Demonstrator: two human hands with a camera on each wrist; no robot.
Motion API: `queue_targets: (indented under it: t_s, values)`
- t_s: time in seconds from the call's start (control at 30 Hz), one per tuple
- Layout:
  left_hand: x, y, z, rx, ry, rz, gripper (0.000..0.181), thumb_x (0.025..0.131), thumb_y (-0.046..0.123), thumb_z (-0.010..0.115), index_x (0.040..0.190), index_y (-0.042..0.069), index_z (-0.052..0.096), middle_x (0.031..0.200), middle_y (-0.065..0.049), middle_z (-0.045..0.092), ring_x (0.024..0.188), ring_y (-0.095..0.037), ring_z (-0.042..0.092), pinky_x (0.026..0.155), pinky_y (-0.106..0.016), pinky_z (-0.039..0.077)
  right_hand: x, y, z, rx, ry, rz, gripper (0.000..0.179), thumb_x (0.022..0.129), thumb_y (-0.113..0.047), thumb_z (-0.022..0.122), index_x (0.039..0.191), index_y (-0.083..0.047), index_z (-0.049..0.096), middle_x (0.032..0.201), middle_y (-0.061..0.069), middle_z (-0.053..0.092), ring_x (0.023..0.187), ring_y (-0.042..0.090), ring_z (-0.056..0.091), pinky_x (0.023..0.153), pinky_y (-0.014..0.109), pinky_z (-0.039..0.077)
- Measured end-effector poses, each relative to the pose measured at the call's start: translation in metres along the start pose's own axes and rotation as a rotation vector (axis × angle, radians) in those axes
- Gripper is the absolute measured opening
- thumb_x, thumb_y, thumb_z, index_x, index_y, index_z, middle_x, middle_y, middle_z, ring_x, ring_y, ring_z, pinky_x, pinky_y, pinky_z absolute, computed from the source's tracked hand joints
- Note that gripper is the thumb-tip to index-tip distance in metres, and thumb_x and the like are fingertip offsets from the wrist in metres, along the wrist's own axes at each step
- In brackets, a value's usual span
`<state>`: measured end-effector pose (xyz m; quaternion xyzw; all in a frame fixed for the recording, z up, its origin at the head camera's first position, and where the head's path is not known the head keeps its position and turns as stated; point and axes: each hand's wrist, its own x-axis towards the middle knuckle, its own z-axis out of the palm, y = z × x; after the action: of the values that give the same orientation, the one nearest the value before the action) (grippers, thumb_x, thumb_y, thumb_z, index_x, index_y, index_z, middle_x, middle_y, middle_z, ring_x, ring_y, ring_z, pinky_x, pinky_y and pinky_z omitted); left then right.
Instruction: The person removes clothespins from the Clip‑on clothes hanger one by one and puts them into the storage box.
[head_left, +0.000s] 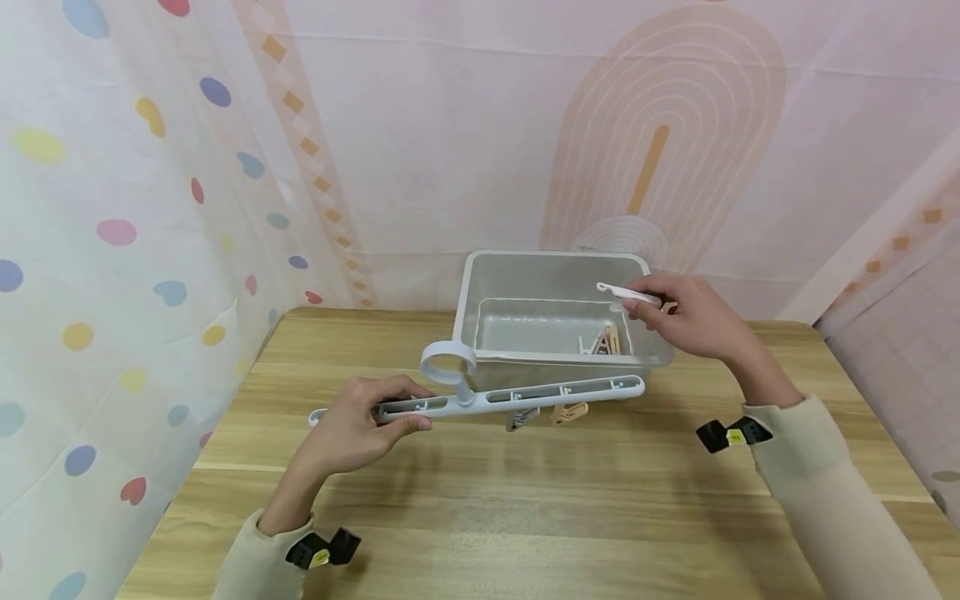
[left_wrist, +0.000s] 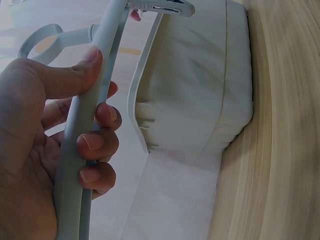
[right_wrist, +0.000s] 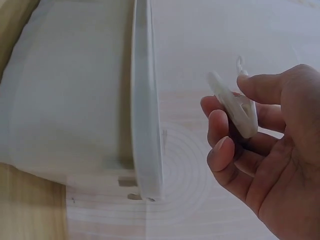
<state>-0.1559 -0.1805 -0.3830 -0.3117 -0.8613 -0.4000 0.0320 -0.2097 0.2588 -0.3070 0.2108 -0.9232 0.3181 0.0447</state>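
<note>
My left hand (head_left: 352, 429) grips the left half of a pale blue-grey clip hanger (head_left: 562, 393), a long slotted bar with a ring-shaped hook. In the left wrist view, fingers and thumb wrap around the hanger bar (left_wrist: 70, 165). From its right half hang a grey clothespin (head_left: 522, 418) and a tan clothespin (head_left: 570, 412). Over the right side of a grey-white plastic bin (head_left: 555, 254), my right hand (head_left: 693, 317) pinches a white clothespin (head_left: 626, 292). The right wrist view shows this white clothespin (right_wrist: 240, 117) between thumb and fingers, with a small loop at one end.
Inside the bin, several clothespins (head_left: 613, 339) lie in the near right corner. The bin stands at the back of a wooden table (head_left: 510, 508), close to a patterned cloth backdrop (head_left: 450, 167). The hanger crosses in front of the bin's near wall.
</note>
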Motion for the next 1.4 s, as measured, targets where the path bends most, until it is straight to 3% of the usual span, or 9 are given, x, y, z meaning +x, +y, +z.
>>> queue_targets:
  t_s: [0.17,0.4,0.57,0.7,0.8,0.9,1.4]
  values:
    - [0.0,0.0,0.0,0.004,0.0,0.009,0.02,0.086,0.024,0.085,0.103,0.028,0.075,0.083,0.016,0.073,0.064,-0.003,0.056,0.06,-0.023,0.049,0.013,0.002,-0.005,-0.069,-0.054,0.008,0.025,0.103,-0.021,0.063,0.121,-0.007,0.073,0.085,0.004,0.069,0.069,0.013,0.057,0.061,0.025,0.047]
    - [0.0,0.0,0.0,0.01,0.0,0.008,0.021,0.086,0.024,0.085,0.104,0.028,0.075,0.082,0.016,0.073,0.064,-0.002,0.056,0.06,-0.023,0.049,0.032,0.008,-0.007,-0.146,-0.13,0.007,0.02,0.104,-0.018,0.061,0.113,-0.005,0.073,0.08,0.006,0.067,0.069,0.016,0.055,0.06,0.029,0.044]
    - [0.0,-0.001,0.0,0.006,0.002,0.012,0.021,0.085,0.022,0.085,0.104,0.028,0.076,0.083,0.016,0.073,0.064,-0.003,0.056,0.06,-0.023,0.049,0.044,0.014,-0.005,-0.169,-0.186,0.043,0.028,0.104,-0.016,0.058,0.124,-0.001,0.07,0.08,0.008,0.07,0.066,0.016,0.056,0.059,0.03,0.043]
    - [0.0,0.0,0.001,0.004,0.006,0.018,0.021,0.086,0.022,0.085,0.103,0.028,0.076,0.084,0.015,0.073,0.064,-0.002,0.057,0.061,-0.023,0.049,0.05,0.019,-0.002,-0.168,-0.206,0.076,0.039,0.103,-0.009,0.053,0.14,0.003,0.058,0.105,0.023,0.073,0.081,0.027,0.068,0.066,0.034,0.052]
    - [-0.001,0.0,0.001,0.002,0.005,0.022,0.02,0.086,0.023,0.084,0.103,0.027,0.075,0.084,0.015,0.073,0.065,-0.003,0.057,0.061,-0.023,0.05,0.05,0.024,0.001,-0.147,-0.201,0.102,0.046,0.103,-0.007,0.052,0.148,0.005,0.049,0.131,0.031,0.063,0.104,0.039,0.07,0.078,0.044,0.058]
    - [0.0,0.001,0.001,0.0,0.002,0.026,0.02,0.086,0.023,0.084,0.104,0.027,0.075,0.084,0.015,0.074,0.066,-0.003,0.057,0.063,-0.023,0.05,0.048,0.026,0.002,-0.132,-0.188,0.108,0.05,0.103,-0.01,0.055,0.15,0.004,0.046,0.142,0.032,0.055,0.117,0.043,0.065,0.087,0.051,0.057]
    - [-0.001,0.002,0.001,-0.004,0.015,0.013,0.019,0.087,0.023,0.083,0.104,0.028,0.076,0.082,0.015,0.072,0.063,-0.002,0.054,0.06,-0.022,0.047,0.018,0.023,0.004,-0.045,-0.12,0.058,0.051,0.106,-0.021,0.057,0.153,-0.006,0.045,0.146,0.021,0.056,0.122,0.04,0.062,0.093,0.055,0.055]
